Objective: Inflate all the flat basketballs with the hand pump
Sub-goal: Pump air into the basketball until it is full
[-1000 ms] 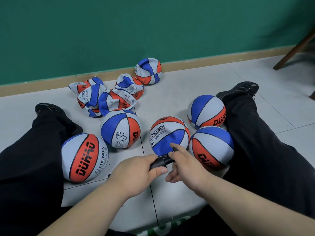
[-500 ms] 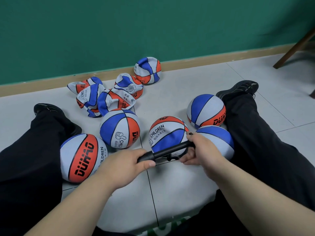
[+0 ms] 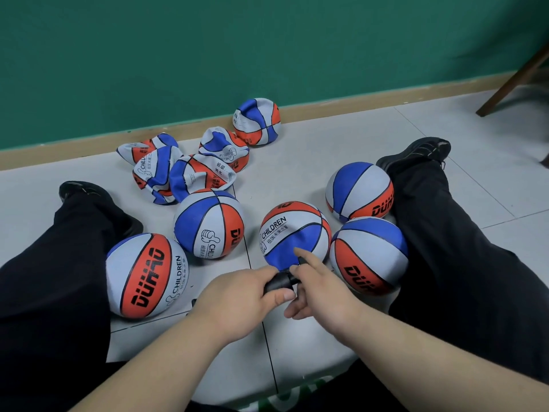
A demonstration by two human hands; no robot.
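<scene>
Basketball (image 3: pixel 294 233) under the pump: centre of the floor (image 3: pixel 312 150), between the spread legs, just in front of both hands, touching the near right ball (image 3: pixel 370 257). Pale grey tiles with dark joints, tan skirting (image 3: pixel 356 96), green wall (image 3: pixel 208 55) behind. Wooden chair leg (image 3: pixel 511 81) at upper right, cut off by the edge.

Three more round balls: far right (image 3: pixel 358 190) against the right trouser leg, centre-left (image 3: pixel 209 224), near left (image 3: pixel 145 275) against the left trouser leg. Crumpled flat balls in a heap (image 3: pixel 184 171) near the skirting, probably four, overlap too tangled to count surely. One sagging ball (image 3: pixel 257 121) alone by the wall.

Hand pump (image 3: pixel 280 281) mostly buried between the hands, only a short black stub showing; needle and valve out of sight. Left hand (image 3: pixel 237 304) wrapped tight round the pump barrel, thumb on top. Right hand (image 3: pixel 320 289) at the pump's far end, index finger stretched toward the ball, lower fingers loose; seems to pinch the end against the thumb, hold partly hidden. Black shoes (image 3: pixel 416 153) at the far ends of the legs.

Versus half a second ago: pump long and drawn out then, short and pushed in now. Right hand back in close to the left. Balls unmoved.
</scene>
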